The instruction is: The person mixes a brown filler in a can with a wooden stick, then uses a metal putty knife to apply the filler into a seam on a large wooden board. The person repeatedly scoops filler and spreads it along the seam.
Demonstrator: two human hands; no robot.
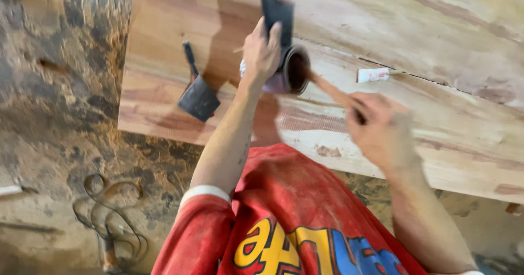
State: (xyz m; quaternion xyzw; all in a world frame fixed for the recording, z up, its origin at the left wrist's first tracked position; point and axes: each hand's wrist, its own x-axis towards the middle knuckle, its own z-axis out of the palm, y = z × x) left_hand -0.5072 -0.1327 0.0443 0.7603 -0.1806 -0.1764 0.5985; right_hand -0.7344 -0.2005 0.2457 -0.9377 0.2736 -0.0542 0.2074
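Wood fills most of the view — a broad, pale reddish slab [436, 122] serving as the bench, its grain streaked pink and tan, with a thin dark crack running across the upper right. The left hand [262, 51] is closed around a small round jar [289, 70] with a dark mouth and a pale lilac wall, tipped so its opening faces right; the same hand also pinches a flat dark scraper blade [275, 10] that stands up above the fingers. The right hand [376, 125], blurred, is shut on a thin wooden stick [333, 92] whose far end reaches into the jar's mouth. The jar is held just above the slab, near its middle.

Left of the jar, 1 more dark putty knife [197, 92] lies flat on the wood, handle pointing away. To the right, a small white tube [374, 75] with a red band lies beside the crack — its print is too small to tell. Below the slab, a coiled cable [109, 215] rests on the mottled brown floor [54, 89]. A red shirt [284, 220] with bold yellow and blue lettering fills the bottom.
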